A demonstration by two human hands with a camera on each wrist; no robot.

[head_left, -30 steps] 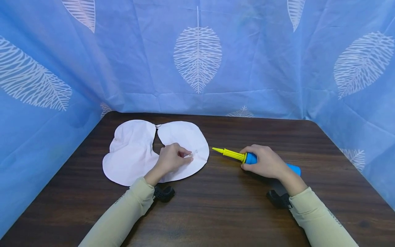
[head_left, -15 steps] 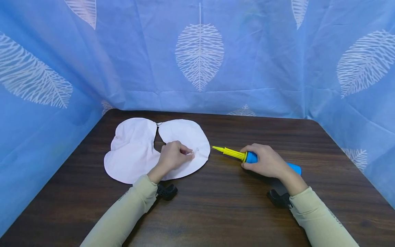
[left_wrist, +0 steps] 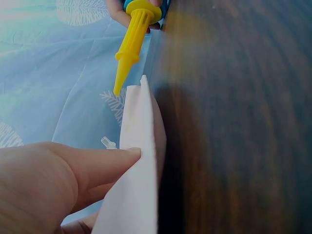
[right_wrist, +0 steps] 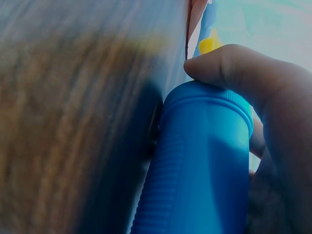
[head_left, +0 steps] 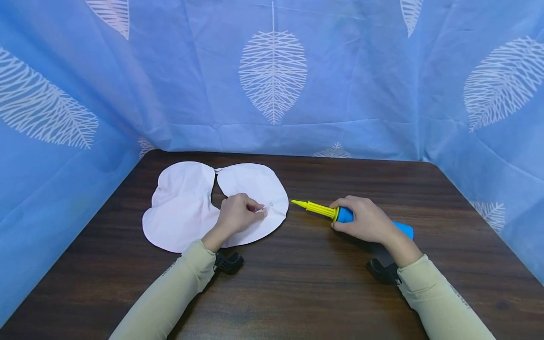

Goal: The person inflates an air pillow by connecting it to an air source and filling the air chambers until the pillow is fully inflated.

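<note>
- The left hand [head_left: 235,215] pinches the flat white balloon's [head_left: 187,208] valve [left_wrist: 108,143], steadying it.
- The right hand [head_left: 367,221] grips the pump [head_left: 323,212], nozzle aimed at the valve.

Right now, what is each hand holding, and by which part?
Left hand pinches the white balloon at its valve, near the right edge. Right hand grips the pump round its blue barrel.

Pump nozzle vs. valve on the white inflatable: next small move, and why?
Probably slide the pump left so its yellow nozzle meets the valve. The left hand pinches that valve on the flat white inflatable, the right hand grips the pump, and the nozzle tip points that way but stands apart.
</note>
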